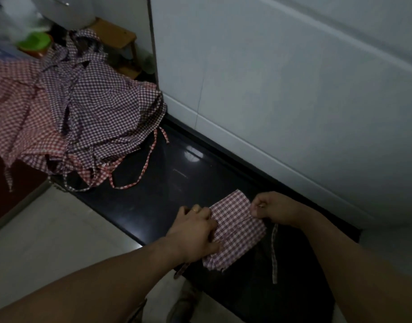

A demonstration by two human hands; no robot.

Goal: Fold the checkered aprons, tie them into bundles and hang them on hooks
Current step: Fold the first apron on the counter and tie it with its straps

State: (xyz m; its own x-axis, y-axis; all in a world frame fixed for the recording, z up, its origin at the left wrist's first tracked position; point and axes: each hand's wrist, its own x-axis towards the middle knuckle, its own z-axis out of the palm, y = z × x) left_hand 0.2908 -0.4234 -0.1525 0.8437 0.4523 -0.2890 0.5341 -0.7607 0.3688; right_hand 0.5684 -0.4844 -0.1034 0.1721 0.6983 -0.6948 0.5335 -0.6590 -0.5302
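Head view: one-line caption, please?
Left hand and right hand hold folded checkered apron on black counter; apron pile beyond.

A: How many aprons?
B: One folded apron [235, 229] at the counter's [165, 183] near edge. The heap [83, 108] at its far left end is too tangled to count.
A: Hands?
B: Two: left hand [195, 231], right hand [275, 208]. One green tub [33, 40], one wooden stool [116, 33].

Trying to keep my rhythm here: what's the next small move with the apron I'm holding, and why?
Probably bring the loose strap round the folded apron to tie it. The apron is already a small packet on the black counter, left hand and right hand grip its sides, and the strap dangles untied.
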